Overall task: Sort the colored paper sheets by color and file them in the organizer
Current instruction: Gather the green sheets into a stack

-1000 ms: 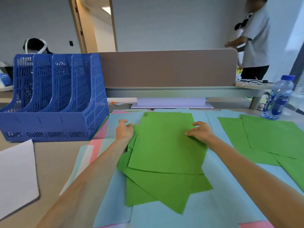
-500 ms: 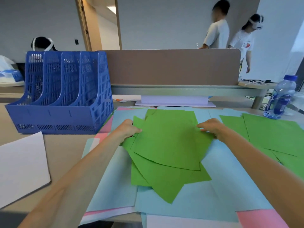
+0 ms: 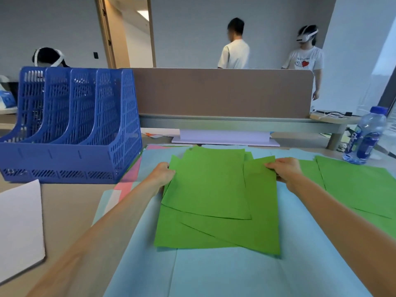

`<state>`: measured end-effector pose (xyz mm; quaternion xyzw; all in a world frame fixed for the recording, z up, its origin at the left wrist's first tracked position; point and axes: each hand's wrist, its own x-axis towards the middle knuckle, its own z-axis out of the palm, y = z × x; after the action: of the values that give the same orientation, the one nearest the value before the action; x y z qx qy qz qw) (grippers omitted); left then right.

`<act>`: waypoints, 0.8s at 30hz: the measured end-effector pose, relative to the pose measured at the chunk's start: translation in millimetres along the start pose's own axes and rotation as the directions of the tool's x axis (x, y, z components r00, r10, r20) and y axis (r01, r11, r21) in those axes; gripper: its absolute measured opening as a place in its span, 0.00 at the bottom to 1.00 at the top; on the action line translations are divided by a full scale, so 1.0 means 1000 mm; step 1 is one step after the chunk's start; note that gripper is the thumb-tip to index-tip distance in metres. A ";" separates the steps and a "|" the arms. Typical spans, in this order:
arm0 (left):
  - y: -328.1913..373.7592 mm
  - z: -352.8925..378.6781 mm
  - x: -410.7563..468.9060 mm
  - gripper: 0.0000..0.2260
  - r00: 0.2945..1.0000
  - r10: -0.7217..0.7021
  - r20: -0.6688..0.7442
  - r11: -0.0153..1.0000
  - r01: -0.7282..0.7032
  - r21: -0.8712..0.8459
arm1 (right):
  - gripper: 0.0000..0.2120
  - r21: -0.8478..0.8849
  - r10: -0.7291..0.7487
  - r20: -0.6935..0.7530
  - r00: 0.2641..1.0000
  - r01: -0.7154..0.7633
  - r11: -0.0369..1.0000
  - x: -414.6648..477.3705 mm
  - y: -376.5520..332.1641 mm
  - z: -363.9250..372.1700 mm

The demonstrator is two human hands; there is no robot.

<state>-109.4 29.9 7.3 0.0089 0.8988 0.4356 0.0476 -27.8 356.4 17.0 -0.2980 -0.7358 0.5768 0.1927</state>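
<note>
A loose stack of green paper sheets (image 3: 216,200) lies fanned on light blue sheets (image 3: 225,273) in the middle of the desk. My left hand (image 3: 163,173) grips the stack's left edge and my right hand (image 3: 285,170) grips its right edge, thumbs on top. More green sheets (image 3: 351,185) lie flat to the right. Pink sheets (image 3: 126,185) show from under the blue ones at the left. The blue mesh organizer (image 3: 70,129) with several upright slots stands at the left, and its slots look empty.
A white sheet (image 3: 19,228) lies at the desk's left front edge. A water bottle (image 3: 364,136) stands at the far right. A brown partition (image 3: 222,93) closes the desk's back, with a white paper ream (image 3: 225,137) below it. Two persons stand behind it.
Both hands have squeezed the fanned green sheets closer together and turned them straighter. The stack's far edge has lifted slightly. The camera has tilted up a little.
</note>
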 end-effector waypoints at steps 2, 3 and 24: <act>0.003 0.002 0.011 0.22 1.000 -0.003 0.025 1.000 0.002 0.010 | 0.11 -0.050 -0.021 -0.098 0.995 0.017 0.999 0.015 0.003 0.011; 0.005 0.003 0.017 0.23 0.999 -0.010 0.050 0.999 0.008 0.031 | 0.14 -0.077 -0.031 -0.137 0.990 0.021 0.997 0.020 0.003 0.016; 0.041 0.018 0.041 0.21 0.968 -0.096 0.230 0.976 0.137 -0.169 | 0.30 -0.097 0.068 0.277 0.958 -0.042 0.994 0.024 -0.024 0.056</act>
<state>-149.9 71.8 25.4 -0.0004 0.8429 0.5093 0.1732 -86.0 327.3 24.6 -0.2421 -0.7724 0.5844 0.0568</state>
